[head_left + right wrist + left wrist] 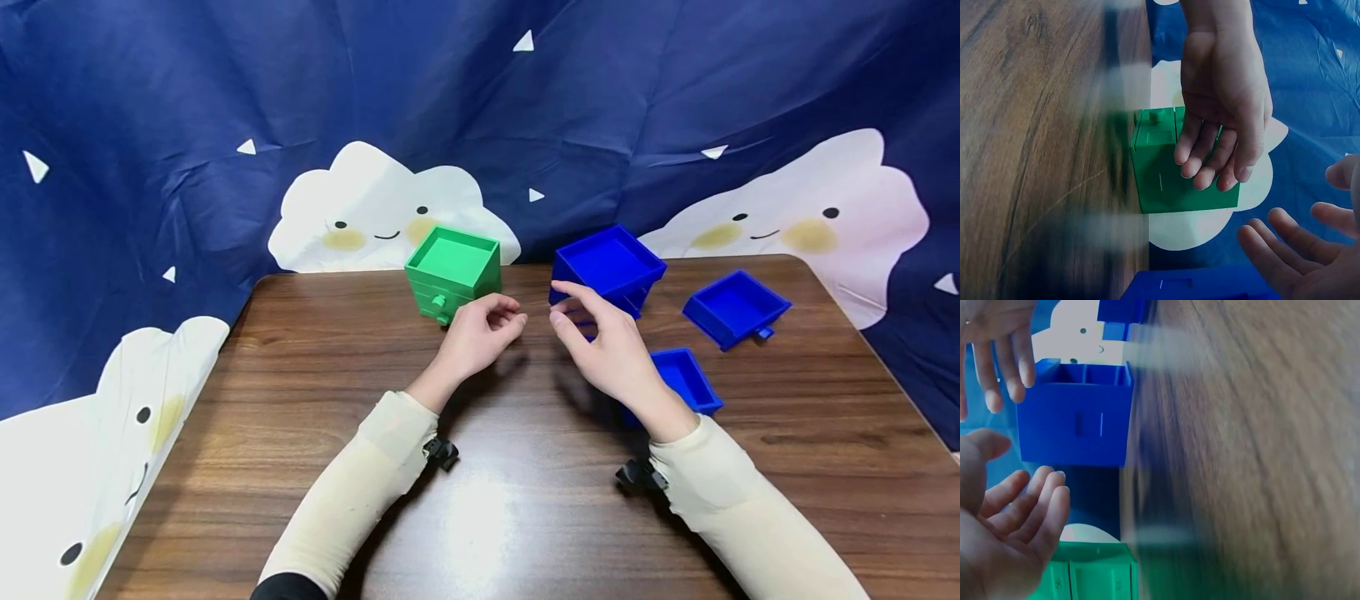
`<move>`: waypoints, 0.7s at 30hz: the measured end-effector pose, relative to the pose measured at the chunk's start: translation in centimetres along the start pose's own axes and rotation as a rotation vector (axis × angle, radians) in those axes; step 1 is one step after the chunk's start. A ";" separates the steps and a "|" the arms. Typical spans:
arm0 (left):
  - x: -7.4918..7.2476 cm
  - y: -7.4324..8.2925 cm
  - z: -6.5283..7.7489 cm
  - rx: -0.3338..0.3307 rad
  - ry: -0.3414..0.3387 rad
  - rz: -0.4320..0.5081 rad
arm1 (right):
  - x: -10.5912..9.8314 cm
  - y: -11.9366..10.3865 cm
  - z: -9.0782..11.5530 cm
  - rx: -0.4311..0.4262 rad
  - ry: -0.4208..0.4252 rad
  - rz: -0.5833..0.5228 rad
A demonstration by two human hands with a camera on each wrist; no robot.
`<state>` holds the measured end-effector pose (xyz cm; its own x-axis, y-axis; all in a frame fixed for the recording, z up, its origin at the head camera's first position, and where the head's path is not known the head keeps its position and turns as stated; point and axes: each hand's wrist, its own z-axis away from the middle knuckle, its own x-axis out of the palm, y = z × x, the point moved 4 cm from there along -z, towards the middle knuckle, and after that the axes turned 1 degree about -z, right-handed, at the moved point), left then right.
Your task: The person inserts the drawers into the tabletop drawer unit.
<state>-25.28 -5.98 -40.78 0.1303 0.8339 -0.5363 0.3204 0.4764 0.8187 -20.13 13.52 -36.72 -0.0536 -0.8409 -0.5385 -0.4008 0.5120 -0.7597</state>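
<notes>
A small green drawer box [452, 260] with a shallow tray top and round knobs stands at the back middle of the table. My left hand [480, 335] hovers just right of its front, fingers loosely bent and holding nothing. To the right stands a blue box [611, 257] of the same kind; the left wrist view shows hollow slots in its front [1075, 422]. My right hand [611, 352] is in front of it, thumb and fingers spread apart and nothing between them. It partly hides the box and a loose blue drawer [684, 377] below.
Another blue drawer [738, 304] with a small knob lies on the right of the brown wooden table [300, 433]. Behind the table hangs a dark blue cloth [450, 92] with white clouds and triangles. Both wrists wear small black cameras.
</notes>
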 end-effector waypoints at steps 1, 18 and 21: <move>0.1 0.0 0.0 0.000 0.002 0.005 | -0.1 0.0 0.1 -0.002 0.005 0.000; 1.4 1.9 -1.5 0.065 0.079 0.021 | -2.2 0.5 1.9 -0.012 0.037 0.016; 1.8 2.1 -1.8 0.071 0.092 0.038 | -2.7 0.6 2.2 -0.007 0.038 0.023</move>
<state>-26.08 -2.99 -39.66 0.0586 0.8746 -0.4812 0.3832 0.4254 0.8199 -18.22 16.51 -36.54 -0.0977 -0.8351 -0.5414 -0.4057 0.5301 -0.7445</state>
